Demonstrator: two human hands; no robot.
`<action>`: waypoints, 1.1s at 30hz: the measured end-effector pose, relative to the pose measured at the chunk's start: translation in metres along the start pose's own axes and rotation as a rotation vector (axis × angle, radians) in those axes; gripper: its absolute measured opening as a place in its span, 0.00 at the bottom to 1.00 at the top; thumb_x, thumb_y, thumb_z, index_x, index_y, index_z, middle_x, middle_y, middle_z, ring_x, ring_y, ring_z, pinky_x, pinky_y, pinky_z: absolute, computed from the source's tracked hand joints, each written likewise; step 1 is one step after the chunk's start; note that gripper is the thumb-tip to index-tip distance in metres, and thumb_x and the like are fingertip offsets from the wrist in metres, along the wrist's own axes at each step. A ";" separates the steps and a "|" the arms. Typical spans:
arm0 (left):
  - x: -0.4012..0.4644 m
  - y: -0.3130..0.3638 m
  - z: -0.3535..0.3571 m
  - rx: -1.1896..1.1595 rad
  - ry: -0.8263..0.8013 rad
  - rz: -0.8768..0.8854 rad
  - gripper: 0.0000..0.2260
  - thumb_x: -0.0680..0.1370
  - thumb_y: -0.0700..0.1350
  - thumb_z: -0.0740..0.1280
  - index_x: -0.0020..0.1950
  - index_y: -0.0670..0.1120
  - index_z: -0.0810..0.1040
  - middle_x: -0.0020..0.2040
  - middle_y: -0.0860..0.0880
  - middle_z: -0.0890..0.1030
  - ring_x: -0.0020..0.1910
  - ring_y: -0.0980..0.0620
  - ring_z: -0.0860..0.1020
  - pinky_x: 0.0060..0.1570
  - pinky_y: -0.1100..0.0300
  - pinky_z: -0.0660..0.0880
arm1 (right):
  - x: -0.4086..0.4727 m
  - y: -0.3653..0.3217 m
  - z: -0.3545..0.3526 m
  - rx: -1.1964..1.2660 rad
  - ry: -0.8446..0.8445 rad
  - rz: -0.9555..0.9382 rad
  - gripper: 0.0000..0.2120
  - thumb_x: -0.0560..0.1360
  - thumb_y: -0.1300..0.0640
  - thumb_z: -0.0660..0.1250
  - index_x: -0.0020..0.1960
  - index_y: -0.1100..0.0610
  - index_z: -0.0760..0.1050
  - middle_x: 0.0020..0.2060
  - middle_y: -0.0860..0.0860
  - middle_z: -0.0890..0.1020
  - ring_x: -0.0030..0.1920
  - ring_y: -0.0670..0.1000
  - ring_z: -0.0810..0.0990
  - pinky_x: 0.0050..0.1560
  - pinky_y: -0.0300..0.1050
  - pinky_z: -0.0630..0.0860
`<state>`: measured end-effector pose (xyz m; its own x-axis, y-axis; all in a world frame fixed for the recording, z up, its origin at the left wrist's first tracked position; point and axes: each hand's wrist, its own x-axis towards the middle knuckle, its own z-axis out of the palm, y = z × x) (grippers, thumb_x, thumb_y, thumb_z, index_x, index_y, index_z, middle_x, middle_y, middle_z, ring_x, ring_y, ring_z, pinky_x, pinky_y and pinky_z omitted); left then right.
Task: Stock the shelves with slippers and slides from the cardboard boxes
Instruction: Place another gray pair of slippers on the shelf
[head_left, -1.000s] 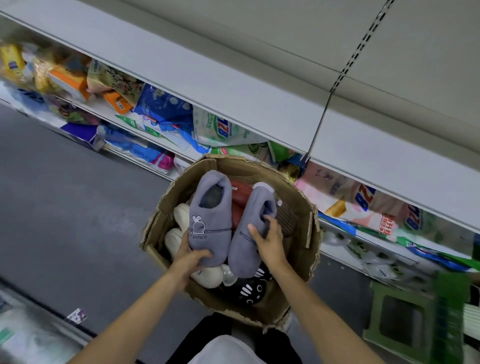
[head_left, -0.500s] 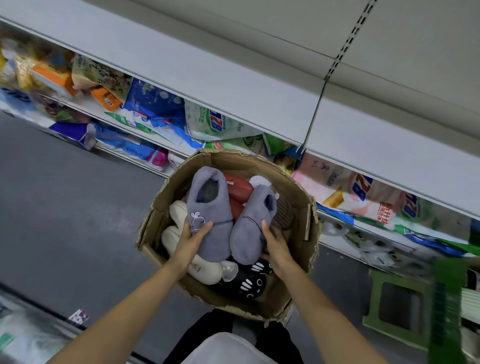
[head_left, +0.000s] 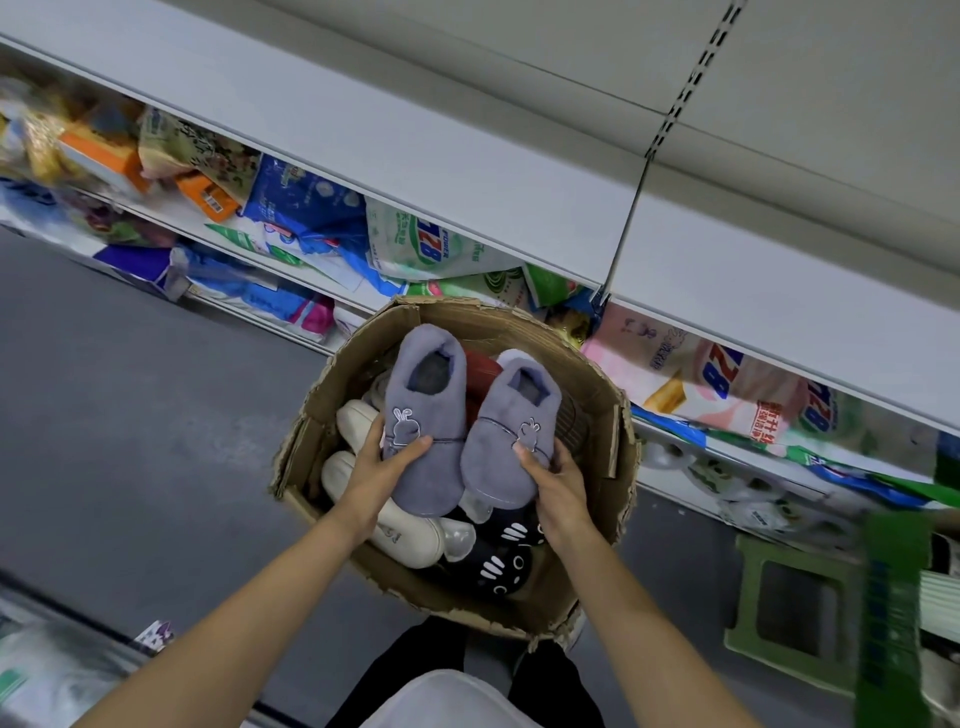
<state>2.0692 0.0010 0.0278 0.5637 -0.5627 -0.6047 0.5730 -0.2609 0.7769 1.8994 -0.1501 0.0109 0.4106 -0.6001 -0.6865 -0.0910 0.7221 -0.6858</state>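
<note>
— How's the light?
— Even and soft, coming from above; the white shelf (head_left: 519, 171) is bright without glare, the grey floor (head_left: 130, 415) dimmer, shadows faint.
— Sharpness?
— The middle is crisp. The packets (head_left: 78, 150) at far left smear, the green stool (head_left: 800, 608) at right streaks, and straight lines bow toward the edges.

Shop aisle — stocked shelves (head_left: 467, 171)
</note>
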 end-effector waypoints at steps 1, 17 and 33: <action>-0.001 0.000 -0.001 0.010 -0.019 0.005 0.22 0.76 0.43 0.74 0.66 0.61 0.74 0.61 0.55 0.82 0.60 0.53 0.82 0.59 0.53 0.80 | 0.000 -0.002 -0.001 0.001 -0.020 -0.001 0.39 0.60 0.54 0.80 0.69 0.55 0.73 0.59 0.53 0.84 0.58 0.53 0.83 0.56 0.49 0.81; -0.024 0.006 0.005 0.051 0.046 0.101 0.22 0.77 0.42 0.72 0.68 0.56 0.72 0.58 0.54 0.83 0.53 0.56 0.83 0.44 0.65 0.80 | -0.023 -0.011 -0.007 -0.122 -0.060 -0.069 0.25 0.72 0.60 0.76 0.67 0.52 0.75 0.56 0.52 0.85 0.54 0.53 0.85 0.50 0.48 0.83; -0.140 0.093 0.153 0.186 -0.171 0.567 0.43 0.63 0.52 0.79 0.75 0.48 0.66 0.65 0.51 0.79 0.61 0.54 0.80 0.54 0.62 0.79 | -0.151 -0.183 -0.093 -0.207 -0.021 -0.688 0.24 0.72 0.53 0.77 0.65 0.50 0.75 0.58 0.49 0.83 0.56 0.49 0.83 0.57 0.50 0.81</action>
<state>1.9522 -0.0647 0.2113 0.6377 -0.7676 -0.0644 0.0907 -0.0082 0.9958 1.7701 -0.2236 0.2174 0.4540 -0.8875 -0.0788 0.0251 0.1012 -0.9946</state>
